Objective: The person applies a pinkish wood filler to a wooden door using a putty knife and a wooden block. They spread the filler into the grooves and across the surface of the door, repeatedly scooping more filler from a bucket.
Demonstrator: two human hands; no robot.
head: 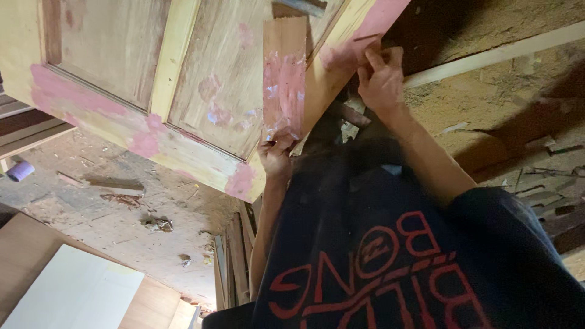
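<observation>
the big wooden door (183, 91) with pink patches leans over the dusty floor (122, 219). a flat wood piece (284, 76), smeared pink, lies against the door. the left hand (275, 155) pinches the bottom edge of that piece, fingers pressed together. the right hand (381, 79) presses bent fingers on the door's pink edge, just beside the piece.

wooden door (183, 91) cropped by frame, shirt blurred

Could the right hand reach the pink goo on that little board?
Probably yes. The left hand holds the little board up beside the door, near the right hand, with nothing between them.
</observation>
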